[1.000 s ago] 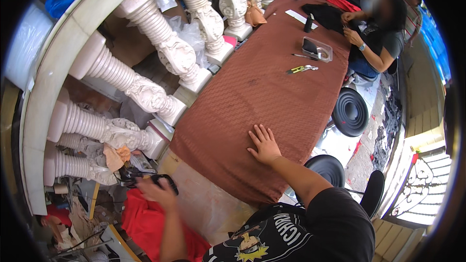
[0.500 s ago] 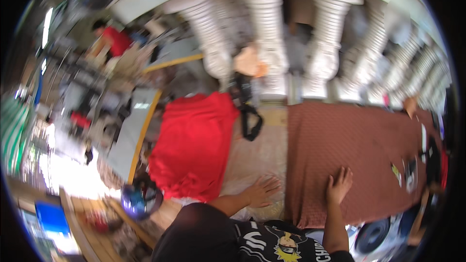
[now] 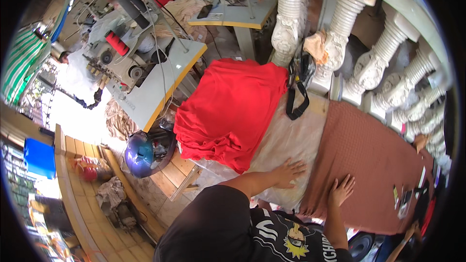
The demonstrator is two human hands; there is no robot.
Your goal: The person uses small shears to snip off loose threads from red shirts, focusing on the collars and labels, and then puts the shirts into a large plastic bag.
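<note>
Both palms pressed flat, fingers spread and gripping nothing: left hand (image 3: 287,171) on the clear plastic sheet (image 3: 291,136), right hand (image 3: 341,190) on the brown quilted table cloth (image 3: 374,160). Stack of folded red cloth (image 3: 228,111) just beyond left fingertips. Likely bracing before reaching; next needs a forward reach and grasp.

left hand (image 3: 287,171) lies flat on a pale sheet (image 3: 291,136), thin plastic by the look, faint sheen, creased. right hand (image 3: 341,190) on the brown cloth (image 3: 374,160) covering the counter: matt, fine quilted weave, a bit rough. red fabric pile (image 3: 233,106) is soft knit cloth, matt, folded in layers. black strap (image 3: 296,102) looks like woven webbing. balusters (image 3: 374,63) behind are white stone or plaster, carved, chalky finish. helmet (image 3: 141,153) on the wood-plank floor is glossy blue plastic.
</note>
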